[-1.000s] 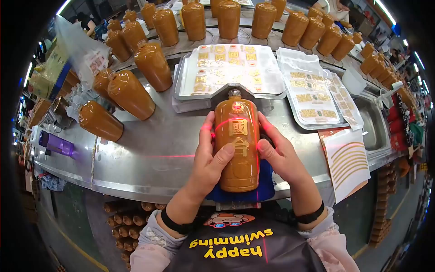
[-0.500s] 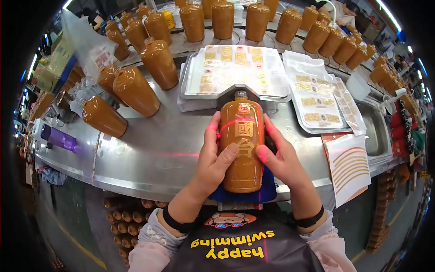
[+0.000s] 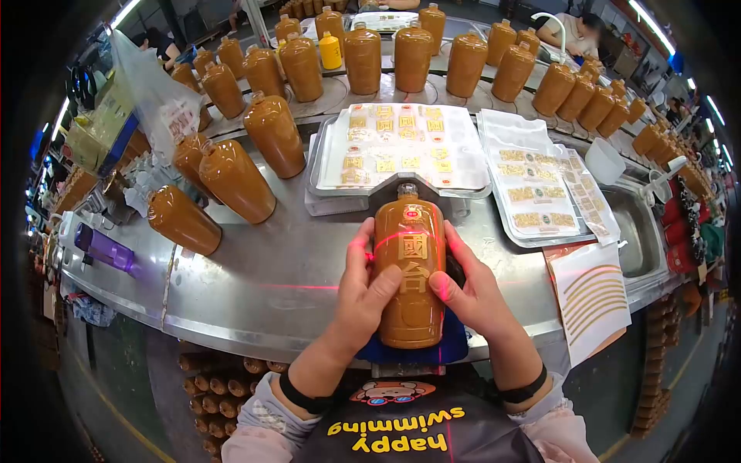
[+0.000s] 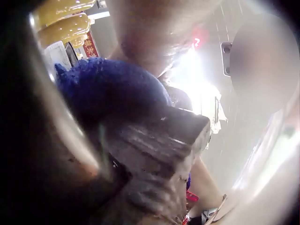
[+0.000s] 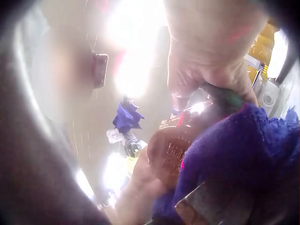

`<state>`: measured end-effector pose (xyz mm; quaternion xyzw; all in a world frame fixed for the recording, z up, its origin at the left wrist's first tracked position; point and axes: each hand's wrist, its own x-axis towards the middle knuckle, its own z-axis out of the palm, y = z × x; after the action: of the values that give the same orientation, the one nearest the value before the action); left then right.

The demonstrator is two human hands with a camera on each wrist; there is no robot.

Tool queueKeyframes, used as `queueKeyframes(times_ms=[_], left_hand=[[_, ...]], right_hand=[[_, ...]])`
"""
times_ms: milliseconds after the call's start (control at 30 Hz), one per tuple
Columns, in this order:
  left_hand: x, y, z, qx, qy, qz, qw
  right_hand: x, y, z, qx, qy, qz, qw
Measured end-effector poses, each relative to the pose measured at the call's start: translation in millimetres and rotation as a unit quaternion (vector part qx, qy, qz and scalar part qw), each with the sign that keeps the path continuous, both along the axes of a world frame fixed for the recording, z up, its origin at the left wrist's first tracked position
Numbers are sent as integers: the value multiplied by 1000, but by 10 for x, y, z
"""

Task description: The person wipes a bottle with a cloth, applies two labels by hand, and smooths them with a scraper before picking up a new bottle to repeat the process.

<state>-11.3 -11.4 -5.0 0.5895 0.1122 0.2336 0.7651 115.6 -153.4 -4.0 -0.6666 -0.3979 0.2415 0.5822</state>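
A glossy brown bottle point(image 3: 411, 309) with gold characters and a small red emblem lies on a blue cloth point(image 3: 455, 346) at the counter's front edge, its neck pointing away at a dark notched holder. The left hand point(image 3: 361, 289) grips its left side, thumb on the front beside the lower character. From the other side the right hand point(image 3: 477, 292) holds it, thumb on the front near the right edge. Red laser lines cross the bottle. In the right wrist view the bottle's base point(image 5: 166, 152) shows beside the blue cloth point(image 5: 225, 154).
Behind the bottle, a metal tray point(image 3: 315, 181) holds sheets of gold decals; another tray point(image 3: 505, 224) with decal strips stands to the right. Several brown bottles point(image 3: 238, 181) stand at the left, more along the back track. A sink point(image 3: 637, 239) and a purple cup point(image 3: 108, 251) flank the counter.
The head view has shifted, so the counter and bottle appear lower in it. Both hands keep their hold on the bottle, with little visible change in their grip.
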Motion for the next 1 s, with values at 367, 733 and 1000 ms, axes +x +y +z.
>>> queueKeyframes(times_ms=[367, 733, 1000], left_hand=[[422, 327, 143, 94, 70, 74, 990], [500, 387, 131, 144, 93, 72, 983], [264, 386, 477, 544, -89, 96, 829]], right_hand=[[-30, 26, 57, -6, 7, -5, 1000], [-22, 32, 13, 4, -22, -14, 1000], [-27, 34, 45, 2, -25, -14, 1000]])
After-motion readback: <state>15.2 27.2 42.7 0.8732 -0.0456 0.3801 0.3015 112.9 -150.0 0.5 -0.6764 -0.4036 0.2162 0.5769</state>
